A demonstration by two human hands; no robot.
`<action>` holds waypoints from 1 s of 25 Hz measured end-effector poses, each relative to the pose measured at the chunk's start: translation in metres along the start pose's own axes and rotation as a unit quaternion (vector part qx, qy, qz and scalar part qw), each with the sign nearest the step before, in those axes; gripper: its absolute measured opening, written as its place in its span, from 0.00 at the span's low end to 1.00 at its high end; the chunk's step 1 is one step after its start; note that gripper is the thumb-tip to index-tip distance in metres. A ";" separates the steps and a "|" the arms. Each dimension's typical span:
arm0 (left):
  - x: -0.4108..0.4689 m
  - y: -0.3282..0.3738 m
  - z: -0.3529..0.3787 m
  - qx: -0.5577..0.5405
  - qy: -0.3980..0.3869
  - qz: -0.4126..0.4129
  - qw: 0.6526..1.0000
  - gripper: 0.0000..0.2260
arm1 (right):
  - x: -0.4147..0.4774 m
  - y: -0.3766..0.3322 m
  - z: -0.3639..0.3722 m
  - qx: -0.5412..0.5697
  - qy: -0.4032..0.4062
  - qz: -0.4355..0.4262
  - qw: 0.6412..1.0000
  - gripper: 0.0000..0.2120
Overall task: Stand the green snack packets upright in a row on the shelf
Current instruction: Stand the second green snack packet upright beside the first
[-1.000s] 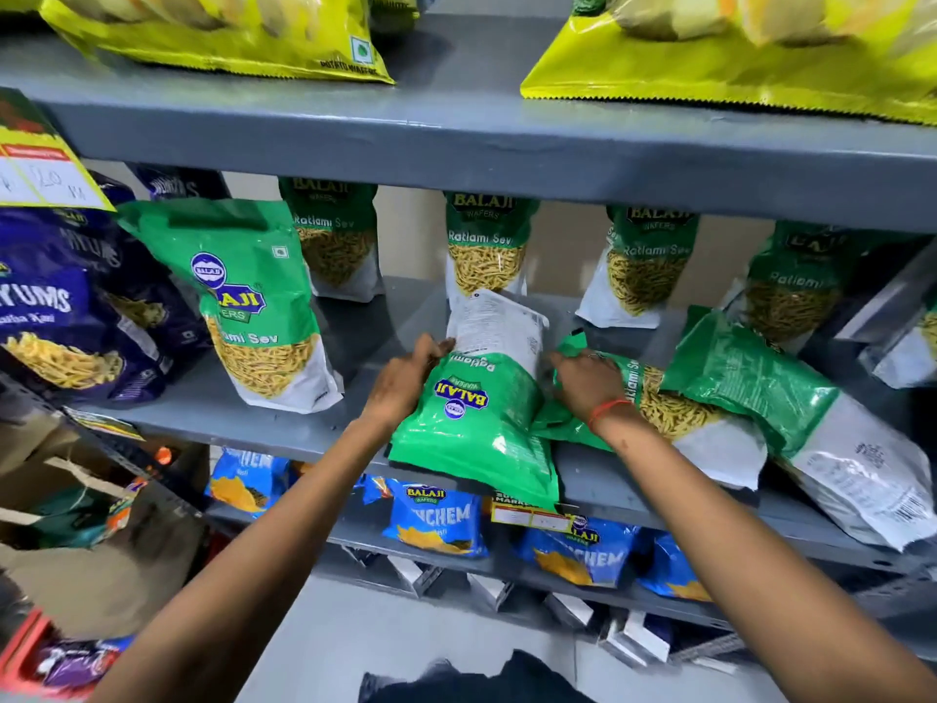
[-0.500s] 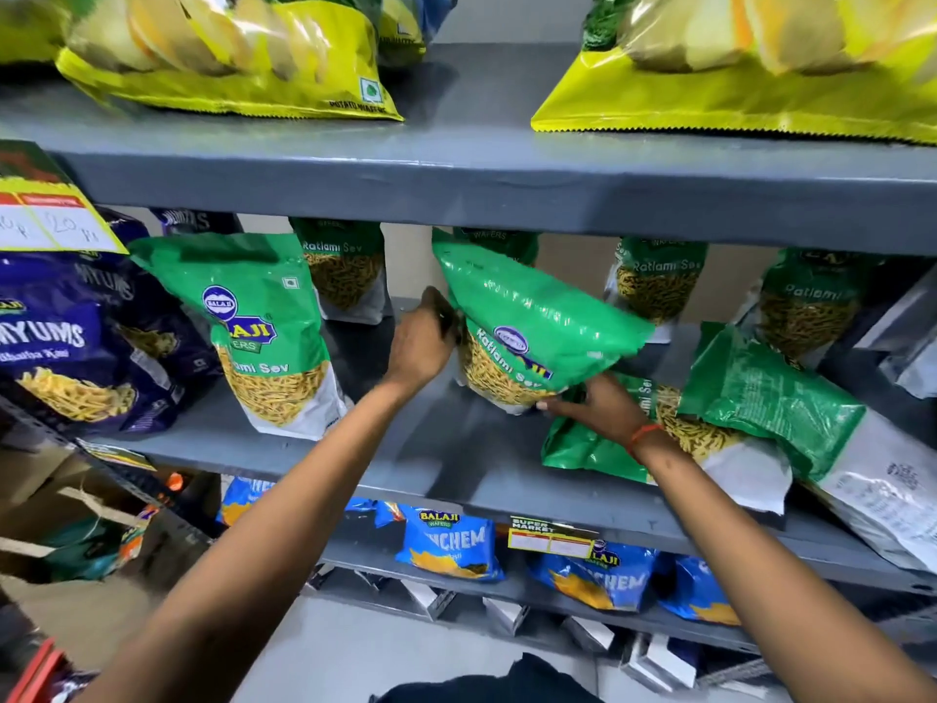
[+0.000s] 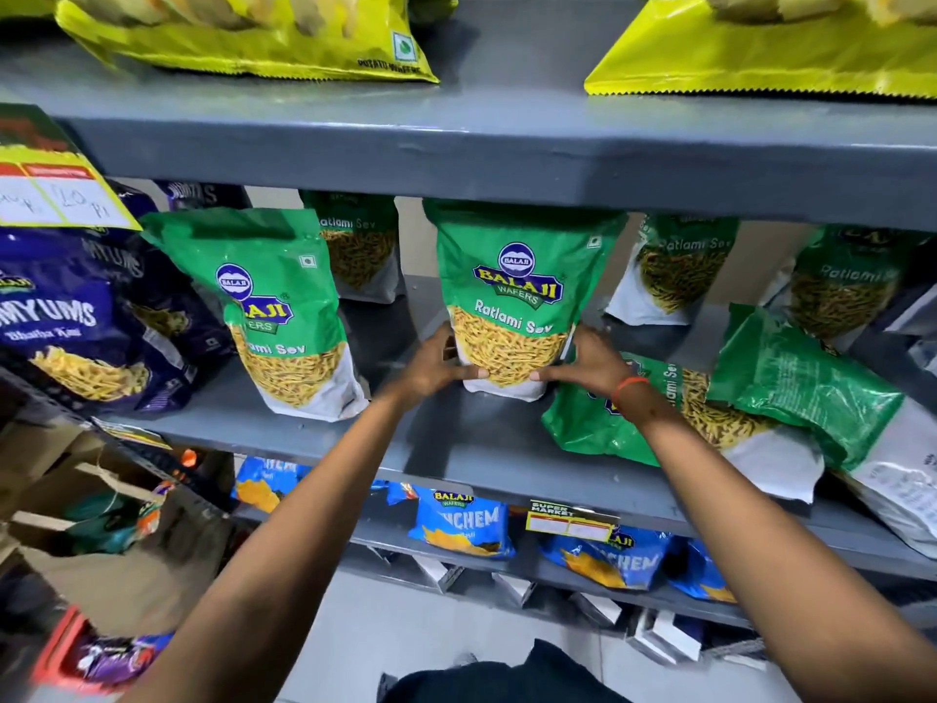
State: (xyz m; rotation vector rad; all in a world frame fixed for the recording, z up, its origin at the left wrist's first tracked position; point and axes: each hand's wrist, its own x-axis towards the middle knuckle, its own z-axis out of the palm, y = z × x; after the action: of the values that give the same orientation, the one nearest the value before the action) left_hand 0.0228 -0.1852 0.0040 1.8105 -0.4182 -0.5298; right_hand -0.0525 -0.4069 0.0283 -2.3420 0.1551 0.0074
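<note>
STEP: seating centre packet [image 3: 512,307] upright on shelf [image 3: 471,438] | FINGERS: left hand [image 3: 431,365], right hand [image 3: 590,362] both gripping its base | NEXT: releasing gently, then lifting fallen packet [image 3: 659,423] alongside

Bright even light, glare on packets, wide-angle bowing, lower-left corner seemingly motion-blurred

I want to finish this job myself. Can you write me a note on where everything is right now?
Left hand and right hand: both grip the base of the middle green packet, upright on the shelf.
Done: another green packet stands to its left.
Left: two green packets lie flat on the right, one under the right wrist, one overlapping it. Stand them up in the row.
</note>
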 end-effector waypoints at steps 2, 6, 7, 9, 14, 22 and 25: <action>-0.009 -0.012 -0.002 0.011 -0.002 0.016 1.000 0.33 | -0.012 0.001 0.002 -0.050 -0.008 -0.004 0.999 0.41; -0.046 -0.035 -0.007 0.012 0.001 0.012 1.000 0.33 | -0.043 -0.006 0.021 -0.112 0.004 -0.021 0.993 0.41; -0.052 -0.035 -0.008 0.016 0.003 0.017 1.000 0.32 | -0.048 -0.009 0.024 -0.104 0.009 -0.024 0.994 0.41; -0.060 -0.028 -0.008 0.024 0.008 0.019 1.000 0.31 | -0.055 -0.014 0.025 -0.075 0.006 -0.010 0.997 0.40; -0.084 -0.005 0.015 0.390 0.069 -0.139 0.908 0.26 | -0.077 -0.010 0.008 -0.011 0.014 -0.005 1.000 0.30; -0.084 0.045 0.132 0.014 -0.171 -0.200 0.965 0.13 | -0.041 0.030 -0.067 -0.273 -0.054 0.116 0.953 0.16; -0.069 0.044 0.173 -0.064 -0.108 -0.227 0.966 0.13 | -0.034 0.028 -0.067 -0.326 -0.112 0.095 0.934 0.14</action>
State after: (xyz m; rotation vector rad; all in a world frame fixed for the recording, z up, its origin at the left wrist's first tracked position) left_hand -0.1306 -0.2995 0.0126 1.7294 -0.1057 -1.0546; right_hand -0.0927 -0.4703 0.0565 -2.9503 0.3011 0.4903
